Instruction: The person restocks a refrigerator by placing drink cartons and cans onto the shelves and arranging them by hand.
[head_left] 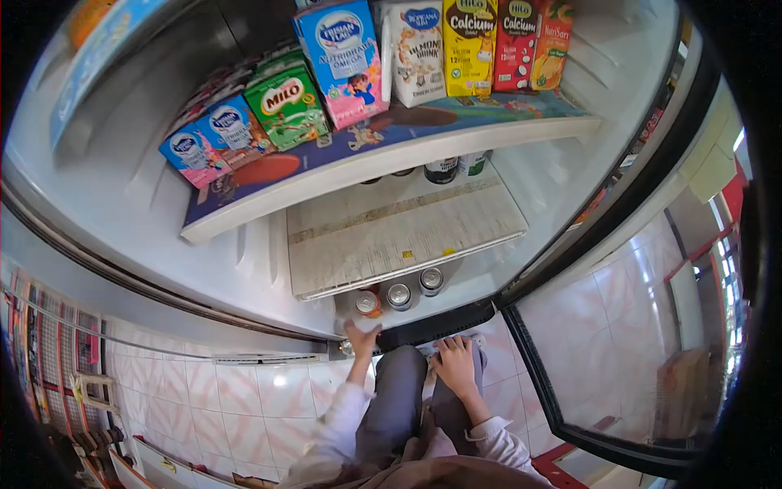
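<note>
My left hand [361,339] is at the fridge's lower front edge, its thumb and fingers apart, just in front of a can with an orange-red side [368,304]. A small shiny item [346,348] shows beside this hand; I cannot make out what it is. Two more silver-topped cans, a middle one [399,297] and a right one [432,281], stand upright on the fridge floor. My right hand [456,363] lies on my right knee with its fingers stretched out, holding nothing.
A pale lower shelf [399,232] overhangs the cans, with several containers at its back. Above, drink cartons such as a green Milo pack [287,106] line the upper shelf [391,156]. The glass door [619,350] stands open at right, over floor tiles [228,399].
</note>
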`<state>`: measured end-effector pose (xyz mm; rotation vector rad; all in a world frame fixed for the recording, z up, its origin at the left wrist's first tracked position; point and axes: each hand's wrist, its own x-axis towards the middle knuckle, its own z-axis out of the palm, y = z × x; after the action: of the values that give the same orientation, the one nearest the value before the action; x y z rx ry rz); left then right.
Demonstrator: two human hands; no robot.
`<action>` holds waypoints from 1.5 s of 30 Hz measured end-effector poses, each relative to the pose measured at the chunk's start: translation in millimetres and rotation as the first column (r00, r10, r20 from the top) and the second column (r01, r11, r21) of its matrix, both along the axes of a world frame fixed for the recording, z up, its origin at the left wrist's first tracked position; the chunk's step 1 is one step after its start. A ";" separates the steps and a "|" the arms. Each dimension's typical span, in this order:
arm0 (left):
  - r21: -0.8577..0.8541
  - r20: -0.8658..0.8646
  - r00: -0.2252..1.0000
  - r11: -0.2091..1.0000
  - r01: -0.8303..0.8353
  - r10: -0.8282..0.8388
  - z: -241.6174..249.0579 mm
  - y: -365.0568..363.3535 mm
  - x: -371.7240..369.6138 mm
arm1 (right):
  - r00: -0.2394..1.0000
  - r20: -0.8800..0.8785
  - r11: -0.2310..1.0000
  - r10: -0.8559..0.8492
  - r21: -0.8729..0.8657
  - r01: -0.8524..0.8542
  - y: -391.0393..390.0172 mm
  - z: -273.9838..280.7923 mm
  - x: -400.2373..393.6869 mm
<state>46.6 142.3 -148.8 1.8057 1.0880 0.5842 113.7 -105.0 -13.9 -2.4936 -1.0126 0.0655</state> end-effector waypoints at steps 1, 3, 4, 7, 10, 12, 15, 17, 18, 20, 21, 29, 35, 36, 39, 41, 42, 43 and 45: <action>-0.002 -0.030 1.000 1.000 0.008 -0.008 17.3 -15.8 -14.6 | 1.000 0.011 1.000 -0.009 0.012 0.009 0.3 0.5 0.2; -0.071 0.081 0.988 0.988 0.140 -0.134 88.2 -62.9 -46.7 | 0.990 -0.137 0.979 -0.040 0.191 0.066 -3.0 9.3 1.8; -0.107 -0.010 0.973 0.968 0.228 -0.231 123.2 -84.5 -66.4 | 0.977 -0.211 0.956 -0.042 0.275 0.100 -3.3 15.7 3.9; 0.180 -0.464 0.814 0.862 0.474 -0.350 153.2 -153.0 -121.0 | 0.970 -0.241 0.859 -0.036 0.488 0.153 12.2 40.0 25.0; 0.412 -0.711 0.676 0.666 0.622 -0.191 141.3 -174.0 -137.1 | 0.995 -0.020 0.830 0.102 0.552 -0.074 52.9 112.8 62.0; 0.353 -0.731 0.647 0.690 0.632 -0.219 150.7 -169.5 -132.5 | 0.973 0.200 0.833 0.111 0.515 -0.201 89.0 141.7 98.6; 0.274 -0.755 0.614 0.741 0.613 -0.229 160.0 -163.6 -119.6 | 0.901 0.423 0.867 0.092 0.412 -0.282 145.6 192.1 151.6; 0.308 -0.732 0.642 0.728 0.613 -0.230 156.6 -160.8 -121.1 | 0.841 0.534 0.876 0.091 0.359 -0.323 181.0 209.6 192.4; 0.296 -0.725 0.644 0.735 0.611 -0.243 158.1 -160.4 -122.1 | 0.827 0.548 0.884 0.129 0.314 -0.346 196.3 209.4 211.2; 0.252 -0.711 0.645 0.754 0.606 -0.281 153.0 -159.1 -124.0 | 0.806 0.550 0.892 0.219 0.222 -0.394 218.2 209.8 246.5; 0.255 -0.724 0.636 0.754 0.605 -0.267 153.1 -159.5 -123.4 | 0.807 0.531 0.892 0.258 0.191 -0.410 219.5 209.3 257.2; 0.285 -0.764 0.621 0.772 0.569 -0.176 155.4 -162.3 -121.6 | 0.846 0.418 0.903 0.331 0.119 -0.412 225.8 202.7 283.8; 0.371 -0.711 0.681 0.727 0.578 -0.178 154.2 -159.7 -124.2 | 0.869 0.390 0.905 0.306 0.165 -0.392 225.4 183.7 282.3; 0.329 -0.719 0.658 0.726 0.604 -0.222 147.3 -159.5 -125.0 | 0.875 0.385 0.906 0.294 0.180 -0.384 225.1 178.3 280.8; 0.323 -0.758 0.626 0.728 0.605 -0.184 156.7 -163.6 -122.3 | 0.907 0.360 0.942 0.220 0.164 -0.293 218.3 179.8 248.1; 0.349 -0.751 0.640 0.727 0.591 -0.161 153.3 -164.6 -122.7 | 0.935 0.344 0.996 0.083 -0.005 -0.087 204.7 215.8 198.2; 0.353 -0.750 0.643 0.727 0.588 -0.156 149.7 -164.9 -123.1 | 0.970 0.237 0.998 0.052 -0.044 -0.042 187.4 238.0 168.8; 0.359 -0.749 0.645 0.726 0.587 -0.151 148.4 -165.2 -124.0 | 0.935 0.355 1.000 0.011 0.018 -0.018 170.7 242.4 146.7; 0.349 -0.744 0.650 0.739 0.577 -0.157 151.3 -165.7 -123.2 | 0.934 0.358 0.994 0.012 0.097 -0.050 134.4 260.7 113.2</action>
<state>-76.6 -23.4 2.5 2.8375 0.9606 -0.0869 226.9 29.4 246.9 -2.4427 -1.1630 -0.4373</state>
